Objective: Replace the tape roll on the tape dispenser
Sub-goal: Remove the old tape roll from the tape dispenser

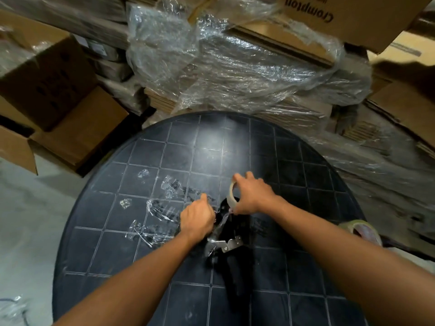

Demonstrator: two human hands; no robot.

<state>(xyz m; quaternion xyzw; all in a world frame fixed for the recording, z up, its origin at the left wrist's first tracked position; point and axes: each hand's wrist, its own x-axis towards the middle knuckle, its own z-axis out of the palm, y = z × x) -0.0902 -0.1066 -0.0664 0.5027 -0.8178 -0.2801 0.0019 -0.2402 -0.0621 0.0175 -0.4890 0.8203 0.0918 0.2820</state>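
Head view: right hand (253,196) fingers clamp tape roll (233,198); left hand (197,218) grips black dispenser (231,234).

I see two bare forearms, sleeveless up to the frame's edge. The left hand (197,217) and right hand (253,195) wear no gloves, rings, watch or bands that I can make out.

Tape dispenser (231,234): black body largely lost against the dark bench (294,267); outline unclear.
Left hand (197,220): fingers curled under, grip hidden.
Tape roll (233,196): far half covered by right hand (253,196).
Second roll (362,230): blurred.
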